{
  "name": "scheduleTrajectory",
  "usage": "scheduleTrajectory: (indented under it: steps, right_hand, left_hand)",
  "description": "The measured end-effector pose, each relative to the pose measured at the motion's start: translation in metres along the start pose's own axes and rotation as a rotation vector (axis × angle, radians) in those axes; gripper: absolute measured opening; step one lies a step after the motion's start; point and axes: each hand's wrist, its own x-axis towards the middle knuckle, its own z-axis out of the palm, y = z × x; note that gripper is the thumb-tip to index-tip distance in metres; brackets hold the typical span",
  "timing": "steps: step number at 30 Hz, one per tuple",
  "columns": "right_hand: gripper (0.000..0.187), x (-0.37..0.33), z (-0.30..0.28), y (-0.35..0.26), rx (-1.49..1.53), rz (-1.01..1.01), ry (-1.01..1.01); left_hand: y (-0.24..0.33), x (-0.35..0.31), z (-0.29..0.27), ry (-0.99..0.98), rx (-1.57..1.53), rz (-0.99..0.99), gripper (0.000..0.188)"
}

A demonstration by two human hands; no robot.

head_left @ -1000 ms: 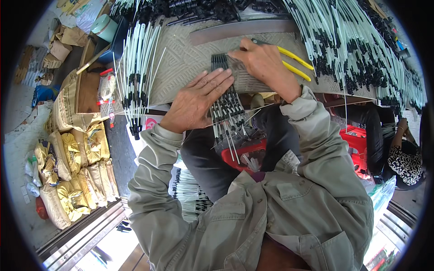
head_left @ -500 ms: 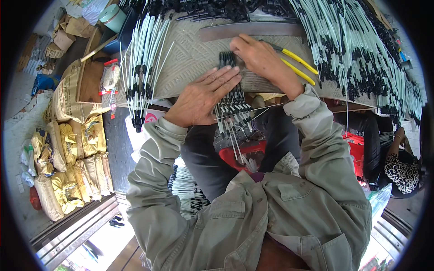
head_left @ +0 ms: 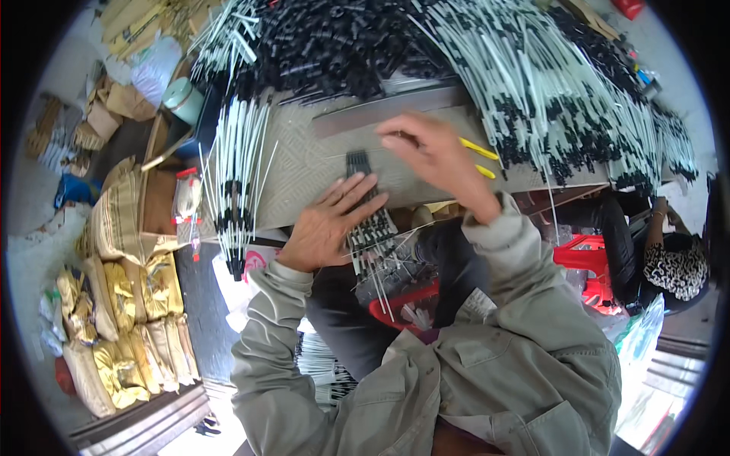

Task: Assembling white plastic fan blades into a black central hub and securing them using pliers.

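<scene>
Black and pale, the banded rods lie side by side in a narrow bundle [head_left: 374, 226] at the near edge of the worktop [head_left: 293, 163], their lower part reaching over the edge above the person's lap. The left hand [head_left: 323, 228] lies flat across the bundle, its fingers a little spread. The right hand [head_left: 437, 159] is to the right of the bundle, fingers bent; whether they pinch anything I cannot tell.

Around the bundle, the worktop is grey-beige with a raised, woven-looking pattern. Beyond the bundle are a flat, dull metal bar [head_left: 388, 110] and a heap of glossy black parts [head_left: 342, 45]. To its right are the smooth yellow handles [head_left: 479, 149] of a tool and a thick pile of white rods [head_left: 525, 83]; to its left, a sheaf of similar rods [head_left: 239, 152]. Farther left stand bulging tan-and-yellow sacks [head_left: 129, 327] on the room's floor; far right, another person [head_left: 673, 266] in a patterned top.

The bundle's long axis runs away from the person, nearly straight — its even, dark end outward and slightly left, its ragged, whitish tips lapward.
</scene>
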Motion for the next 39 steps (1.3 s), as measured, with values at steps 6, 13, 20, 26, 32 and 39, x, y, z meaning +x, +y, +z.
scheduleTrajectory:
  steps: [6, 13, 20, 26, 32, 39]
  right_hand:
    - [0.029, -0.053, -0.021, -0.1, -0.328, -0.507, -0.292]
    - [0.03, -0.05, 0.008, -0.086, -0.734, -0.527, -0.067]
    - [0.02, -0.05, 0.021, -0.069, -0.863, -0.628, -0.061]
    - [0.014, -0.039, 0.006, -0.075, -0.785, -0.657, -0.062]
    - [0.011, -0.019, -0.006, -0.083, -0.789, -0.623, -0.074]
    - [0.064, -0.099, 0.004, 0.001, 0.166, -0.163, 0.282]
  left_hand:
    - [0.007, -0.002, 0.006, 0.077, -0.017, -0.068, 0.067]
    - [-0.002, 0.001, 0.026, 0.195, -0.062, -0.098, 0.069]
    - [-0.002, -0.003, 0.032, 0.277, -0.052, -0.149, 0.076]
    - [0.008, -0.01, 0.021, 0.193, -0.063, -0.178, 0.084]
    - [0.017, -0.002, 0.03, 0.257, -0.042, -0.297, 0.076]
    - [0.016, 0.003, 0.031, 0.405, 0.002, -0.189, 0.057]
